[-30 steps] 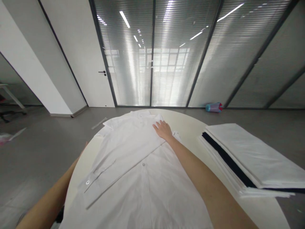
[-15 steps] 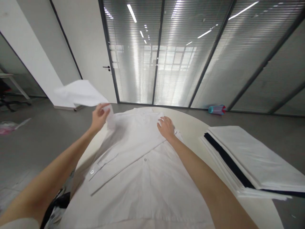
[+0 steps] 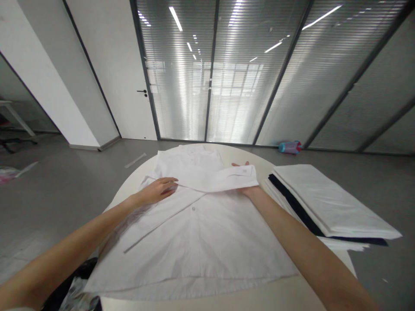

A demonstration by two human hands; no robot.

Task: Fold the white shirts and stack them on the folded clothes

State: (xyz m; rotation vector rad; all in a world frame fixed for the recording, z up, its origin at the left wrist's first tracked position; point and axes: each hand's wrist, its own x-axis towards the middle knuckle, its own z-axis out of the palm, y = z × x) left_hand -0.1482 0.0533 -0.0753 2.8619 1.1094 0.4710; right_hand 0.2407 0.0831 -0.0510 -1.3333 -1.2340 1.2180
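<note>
A white button-up shirt (image 3: 194,233) lies spread on a round white table (image 3: 282,293), collar at the far side. One sleeve (image 3: 214,179) is folded across the chest, its cuff at the right. My left hand (image 3: 160,188) rests flat on the shirt's left shoulder where the sleeve begins, fingers stretched out. My right hand (image 3: 250,190) lies beneath the cuff. The cloth hides most of it and only its fingertips show past the far edge.
A stack of folded white cloths with a dark layer (image 3: 327,203) sits on the table's right side. A teal and pink cylinder (image 3: 289,147) lies on the grey floor by the glass wall. Dark things lie on the floor at the lower left.
My left hand swung the raised sleeve from the left down across the shirt, over my right hand, then settled flat on the left shoulder. My right hand shifted a little to the right.
</note>
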